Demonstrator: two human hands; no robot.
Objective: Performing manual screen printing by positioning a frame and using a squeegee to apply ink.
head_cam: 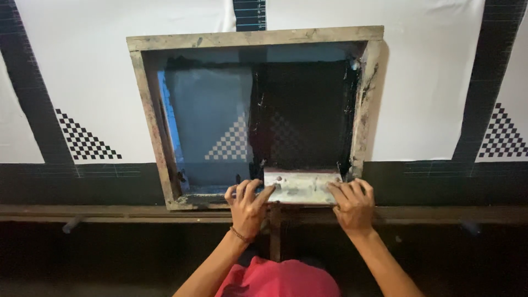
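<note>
Weathered square wooden screen-printing frame (pixel 147 110), mesh half black with ink, flat on white printed sheet (pixel 429 82); pale ink-smeared squeegee (pixel 300 186) at near edge, left hand (pixel 247 206) and right hand (pixel 352 204) clamped on its ends

Frame (pixel 254 38): rough bare wood, worn, smeared with dark ink.
Mesh (pixel 212 110): fine woven screen, half pale, half wet glossy black.
Squeegee (pixel 300 186): pale, scuffed handle, dull sheen, ink-stained.
Sheet (pixel 88 71): matt white material printed with black checks.
Tabletop (pixel 110 212): dark worn wood edge.

A white printed fabric (pixel 434 82) covers the table, bearing a wooden screen frame (pixel 253 38).
</note>
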